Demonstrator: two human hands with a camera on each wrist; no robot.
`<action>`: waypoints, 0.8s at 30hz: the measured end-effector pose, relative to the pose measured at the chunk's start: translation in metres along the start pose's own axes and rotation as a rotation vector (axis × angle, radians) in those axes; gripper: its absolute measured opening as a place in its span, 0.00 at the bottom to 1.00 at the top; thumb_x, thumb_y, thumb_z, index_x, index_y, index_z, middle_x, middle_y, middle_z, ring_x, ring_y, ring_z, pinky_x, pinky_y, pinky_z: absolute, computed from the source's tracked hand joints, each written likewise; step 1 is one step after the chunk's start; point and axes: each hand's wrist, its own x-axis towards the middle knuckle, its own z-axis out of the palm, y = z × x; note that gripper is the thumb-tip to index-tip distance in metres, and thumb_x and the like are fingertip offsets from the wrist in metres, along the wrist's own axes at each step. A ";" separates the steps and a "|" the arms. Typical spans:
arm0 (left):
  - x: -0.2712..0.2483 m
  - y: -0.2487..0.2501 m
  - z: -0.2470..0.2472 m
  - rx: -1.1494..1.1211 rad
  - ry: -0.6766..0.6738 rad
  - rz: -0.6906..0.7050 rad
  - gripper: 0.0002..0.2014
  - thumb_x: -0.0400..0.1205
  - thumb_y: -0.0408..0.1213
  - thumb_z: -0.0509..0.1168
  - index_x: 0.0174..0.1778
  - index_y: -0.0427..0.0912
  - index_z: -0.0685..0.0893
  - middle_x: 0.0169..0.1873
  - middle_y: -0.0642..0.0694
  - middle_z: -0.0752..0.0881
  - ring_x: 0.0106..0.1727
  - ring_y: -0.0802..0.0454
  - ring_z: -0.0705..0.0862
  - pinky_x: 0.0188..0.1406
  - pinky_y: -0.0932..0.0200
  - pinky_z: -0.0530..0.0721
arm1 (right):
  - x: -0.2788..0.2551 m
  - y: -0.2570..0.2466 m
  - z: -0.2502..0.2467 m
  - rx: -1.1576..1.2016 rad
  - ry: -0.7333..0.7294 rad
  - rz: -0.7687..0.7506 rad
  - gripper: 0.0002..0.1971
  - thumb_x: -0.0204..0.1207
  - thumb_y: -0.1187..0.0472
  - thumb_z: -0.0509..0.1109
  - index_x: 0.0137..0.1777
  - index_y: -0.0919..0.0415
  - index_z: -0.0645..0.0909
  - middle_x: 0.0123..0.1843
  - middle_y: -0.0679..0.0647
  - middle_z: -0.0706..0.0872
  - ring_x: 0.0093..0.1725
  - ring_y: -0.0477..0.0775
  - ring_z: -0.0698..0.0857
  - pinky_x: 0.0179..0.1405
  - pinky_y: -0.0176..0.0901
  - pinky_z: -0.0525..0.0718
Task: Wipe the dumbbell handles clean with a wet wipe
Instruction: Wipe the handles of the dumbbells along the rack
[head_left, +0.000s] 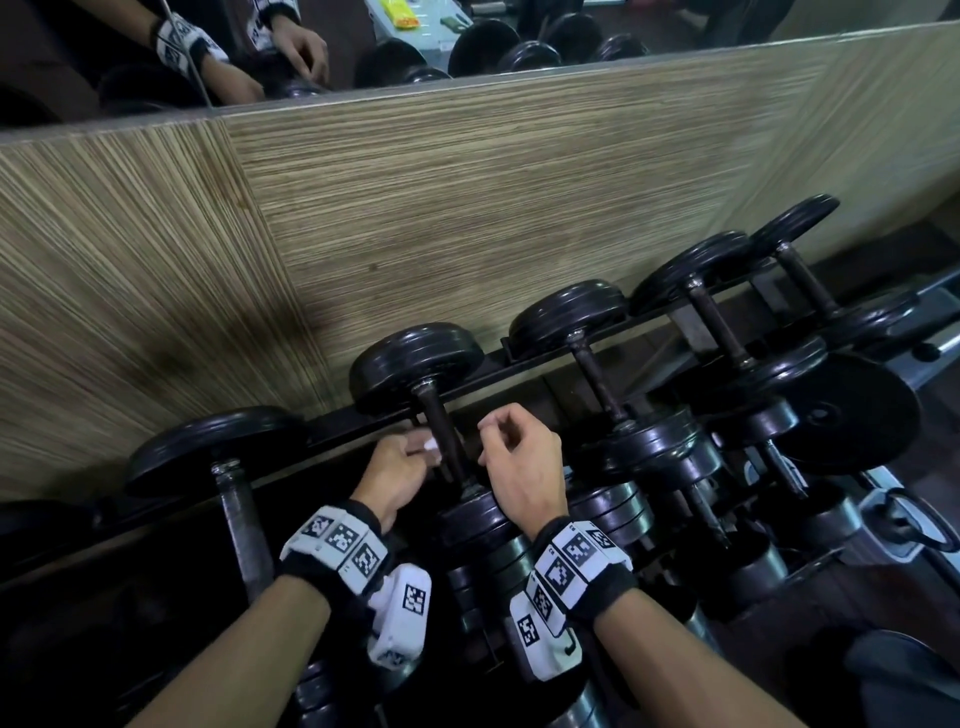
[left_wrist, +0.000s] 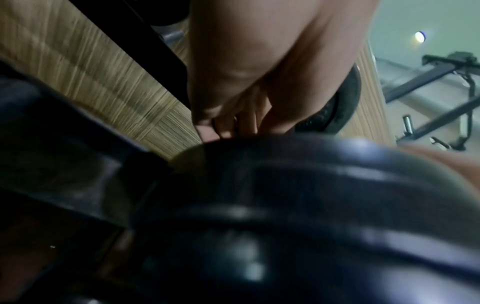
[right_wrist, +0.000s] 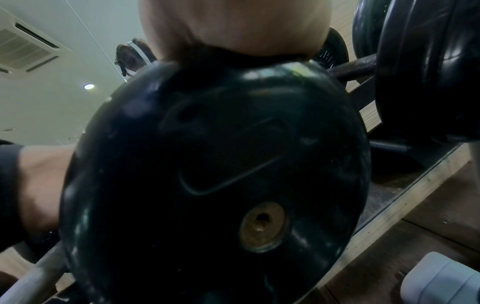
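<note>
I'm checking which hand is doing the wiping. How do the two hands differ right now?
The left hand holds a small white wipe against the dumbbell handle; the right hand touches no handle. The left hand sits left of that handle, the right hand on its right, above the near weight plate. Both hands have curled fingers and wear marker-covered wristbands.

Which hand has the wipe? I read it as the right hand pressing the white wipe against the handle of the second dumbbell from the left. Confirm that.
Not quite: the head view shows the left hand holding the white wipe against the handle of the second dumbbell from the left. The right hand rests on that dumbbell's near weight, fingers curled, with no wipe visible in it.
</note>
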 end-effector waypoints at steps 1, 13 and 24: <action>-0.007 -0.004 0.003 0.018 -0.048 -0.002 0.14 0.84 0.23 0.64 0.46 0.48 0.88 0.45 0.53 0.89 0.46 0.60 0.84 0.53 0.68 0.78 | 0.000 0.000 0.000 0.000 0.000 0.000 0.08 0.79 0.56 0.67 0.38 0.51 0.81 0.29 0.53 0.86 0.31 0.53 0.85 0.40 0.54 0.88; -0.028 -0.022 0.013 0.031 0.056 -0.056 0.07 0.83 0.29 0.68 0.44 0.42 0.91 0.43 0.50 0.91 0.42 0.59 0.85 0.40 0.74 0.77 | 0.000 0.002 0.000 0.005 -0.005 -0.009 0.08 0.80 0.56 0.67 0.39 0.50 0.82 0.30 0.55 0.87 0.31 0.54 0.86 0.40 0.54 0.88; -0.042 -0.011 0.002 0.081 0.036 0.006 0.09 0.84 0.30 0.67 0.44 0.45 0.92 0.41 0.53 0.93 0.46 0.59 0.88 0.56 0.63 0.81 | 0.000 0.001 -0.001 -0.027 -0.007 -0.022 0.08 0.80 0.57 0.67 0.39 0.50 0.82 0.31 0.53 0.87 0.33 0.52 0.86 0.43 0.52 0.88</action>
